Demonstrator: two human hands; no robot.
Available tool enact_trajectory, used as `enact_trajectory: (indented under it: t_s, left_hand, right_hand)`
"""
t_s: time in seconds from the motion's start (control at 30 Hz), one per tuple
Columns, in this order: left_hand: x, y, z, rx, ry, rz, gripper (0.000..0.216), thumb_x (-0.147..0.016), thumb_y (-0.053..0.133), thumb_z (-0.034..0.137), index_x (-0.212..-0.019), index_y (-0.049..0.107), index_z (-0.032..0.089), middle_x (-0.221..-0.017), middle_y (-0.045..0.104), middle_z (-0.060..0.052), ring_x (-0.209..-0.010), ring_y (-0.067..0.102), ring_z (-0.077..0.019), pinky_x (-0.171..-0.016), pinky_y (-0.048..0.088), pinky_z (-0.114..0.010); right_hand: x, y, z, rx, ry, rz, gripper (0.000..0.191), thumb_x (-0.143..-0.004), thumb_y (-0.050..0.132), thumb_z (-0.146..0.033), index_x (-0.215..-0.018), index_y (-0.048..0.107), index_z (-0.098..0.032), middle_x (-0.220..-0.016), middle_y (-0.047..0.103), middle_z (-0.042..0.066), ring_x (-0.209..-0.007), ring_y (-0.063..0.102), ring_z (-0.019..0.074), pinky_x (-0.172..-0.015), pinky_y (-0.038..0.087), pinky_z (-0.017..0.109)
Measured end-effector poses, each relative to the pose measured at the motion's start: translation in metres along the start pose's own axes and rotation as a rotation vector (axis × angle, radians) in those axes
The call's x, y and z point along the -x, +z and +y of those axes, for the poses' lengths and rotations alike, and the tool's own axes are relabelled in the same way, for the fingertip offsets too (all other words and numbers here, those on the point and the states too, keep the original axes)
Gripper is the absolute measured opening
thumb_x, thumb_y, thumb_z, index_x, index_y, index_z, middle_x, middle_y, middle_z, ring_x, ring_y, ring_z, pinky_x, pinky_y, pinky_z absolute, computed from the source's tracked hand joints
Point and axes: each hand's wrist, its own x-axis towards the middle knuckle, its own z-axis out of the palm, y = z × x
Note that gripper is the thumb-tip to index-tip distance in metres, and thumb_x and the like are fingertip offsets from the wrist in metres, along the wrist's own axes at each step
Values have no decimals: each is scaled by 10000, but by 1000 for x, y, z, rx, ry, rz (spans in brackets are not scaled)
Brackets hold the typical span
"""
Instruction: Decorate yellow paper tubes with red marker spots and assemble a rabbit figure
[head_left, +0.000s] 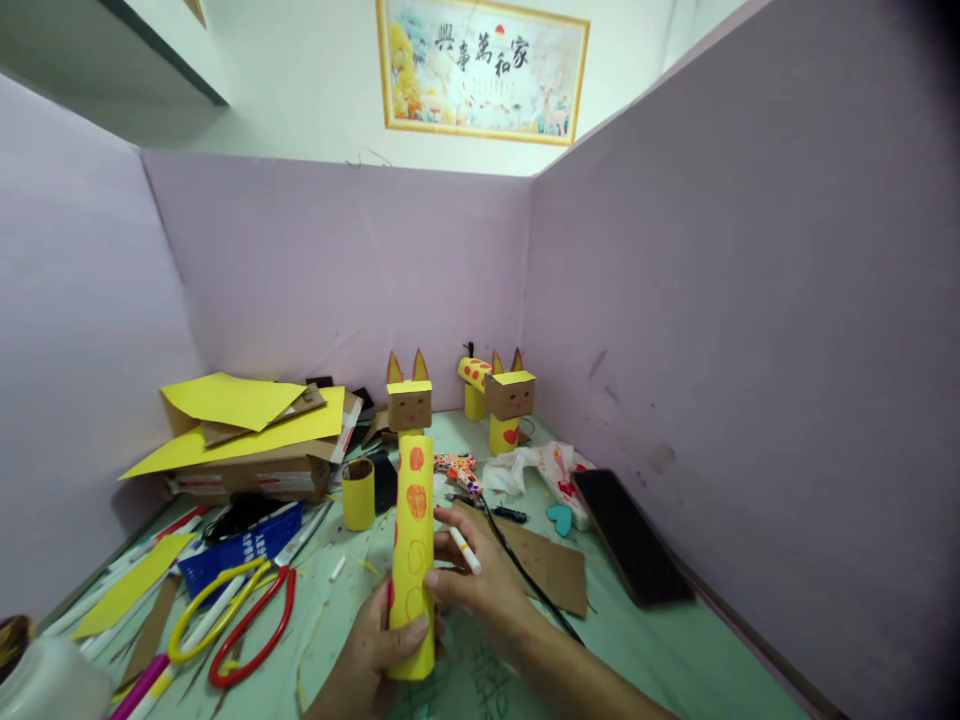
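My left hand (375, 655) grips the lower end of a tall yellow paper tube (412, 540) marked with orange spots and circles. The tube stands tilted slightly, with a brown cardboard animal head with pointed ears (409, 400) at its top. My right hand (480, 585) rests against the tube's right side, fingers closed on a white marker with an orange tip (465, 550) that points toward the tube.
A second yellow giraffe figure (504, 400) stands at the back. A short yellow tube (358, 495), cardboard box with yellow sheets (247, 445), red and yellow scissors (240, 615), black phone (630, 535), brown card (551, 570) and pens lie on the green table. Purple partitions enclose it.
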Motion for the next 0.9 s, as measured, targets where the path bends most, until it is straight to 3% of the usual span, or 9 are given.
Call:
enact_trajectory:
  t_s: [0.2, 0.57, 0.77, 0.9]
  left_hand:
    - [-7, -4, -5, 27, 1, -16, 500, -453, 857, 364, -847, 629, 158, -596, 661, -18, -499, 587, -138, -473, 423, -231]
    - [-14, -5, -6, -1, -50, 55, 446, -410, 867, 431, -649, 613, 154, -485, 654, -22, -409, 568, -144, -433, 418, -249]
    - [-13, -6, -5, 5, -49, 58, 457, -432, 861, 415, -746, 652, 158, -495, 650, -19, -416, 575, -165, -450, 417, -269]
    - [-7, -5, -3, 0, -32, 44, 557, -430, 859, 386, -896, 669, 147, -703, 709, -71, -599, 634, -206, -559, 454, -285]
  right_hand:
    - [-3, -1, 6, 13, -16, -27, 671, -535, 779, -229, -1142, 496, -196, -900, 685, 46, -868, 657, 247, -757, 476, 377]
    - [-6, 0, 8, 11, 81, 41, 650, -483, 754, -177, -1088, 518, -198, -841, 659, 21, -812, 637, 226, -649, 464, 319]
    - [-2, 5, 0, 22, 101, 49, 642, -465, 750, -181, -1059, 507, -187, -822, 639, 17, -827, 625, 229, -680, 464, 334]
    - [-1, 9, -2, 67, 99, 61, 660, -476, 733, -189, -1080, 467, -208, -865, 625, 23, -824, 620, 225, -649, 464, 325]
